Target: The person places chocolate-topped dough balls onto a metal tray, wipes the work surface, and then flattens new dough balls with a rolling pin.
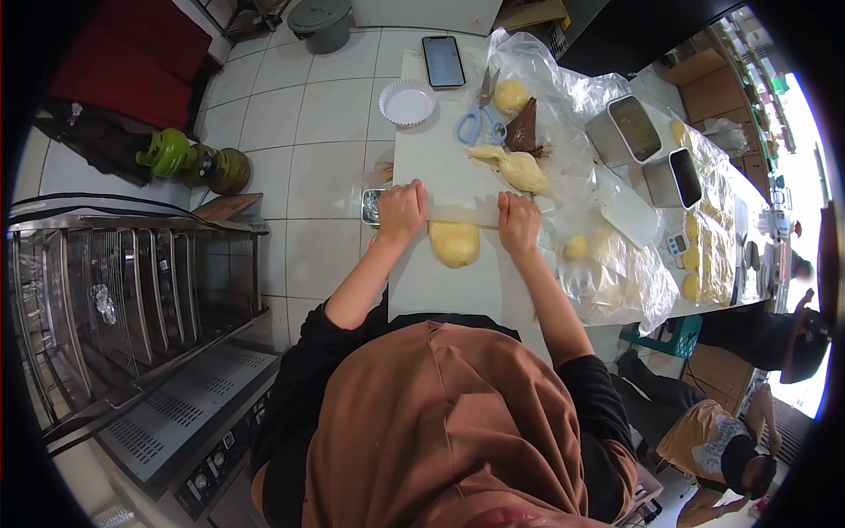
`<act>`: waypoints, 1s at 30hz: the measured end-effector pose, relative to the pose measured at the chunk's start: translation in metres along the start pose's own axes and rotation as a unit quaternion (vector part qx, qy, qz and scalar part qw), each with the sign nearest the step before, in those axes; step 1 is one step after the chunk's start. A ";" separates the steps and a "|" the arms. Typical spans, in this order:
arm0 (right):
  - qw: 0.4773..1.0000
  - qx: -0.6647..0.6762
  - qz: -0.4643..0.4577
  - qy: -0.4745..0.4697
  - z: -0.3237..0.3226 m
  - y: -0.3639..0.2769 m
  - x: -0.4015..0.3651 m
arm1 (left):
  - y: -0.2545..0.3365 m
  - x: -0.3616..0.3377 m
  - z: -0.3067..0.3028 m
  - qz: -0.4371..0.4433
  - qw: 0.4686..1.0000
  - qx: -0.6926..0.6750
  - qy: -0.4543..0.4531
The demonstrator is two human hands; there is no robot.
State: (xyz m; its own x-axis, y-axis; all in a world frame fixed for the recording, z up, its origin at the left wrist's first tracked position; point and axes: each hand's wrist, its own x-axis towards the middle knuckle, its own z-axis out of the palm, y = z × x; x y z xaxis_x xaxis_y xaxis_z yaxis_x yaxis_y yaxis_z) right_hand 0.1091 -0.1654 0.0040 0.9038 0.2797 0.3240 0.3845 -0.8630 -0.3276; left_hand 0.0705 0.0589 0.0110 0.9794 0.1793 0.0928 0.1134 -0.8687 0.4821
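Note:
A pale rolling pin point(463, 215) lies across the far edge of a yellow lump of dough point(454, 245) on the white tabletop point(422, 290). My left hand point(403, 211) is closed round the pin's left end, and my right hand point(519, 222) grips the right end. Just beyond the pin rests a stretched piece of dough point(519, 171). Farther back are blue-handled scissors point(481, 123), a round dough ball point(511, 96) and a brown piping bag point(523, 130). By my left wrist, a small metal tin point(373, 207) is partly hidden.
A fluted white dish point(407, 102) and a phone point(443, 62) lie at the far end. Plastic sheeting point(607, 273) covers the right side, near two metal loaf tins point(624, 131). A rack point(141, 299) stands left; other people point(717, 440) are at lower right.

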 end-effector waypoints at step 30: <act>0.978 -0.037 -0.084 -0.188 -0.056 -0.058 -0.108 | 0.012 -0.138 0.000 0.140 0.988 0.069 -0.018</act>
State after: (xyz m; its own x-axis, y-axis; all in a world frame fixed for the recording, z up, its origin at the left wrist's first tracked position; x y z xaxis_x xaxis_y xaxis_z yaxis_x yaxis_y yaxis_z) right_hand -0.0218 -0.1686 0.0374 0.8393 0.5435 0.0144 0.5320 -0.8155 -0.2281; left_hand -0.0631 0.0233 0.0039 0.9807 -0.0903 0.1736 -0.1428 -0.9368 0.3193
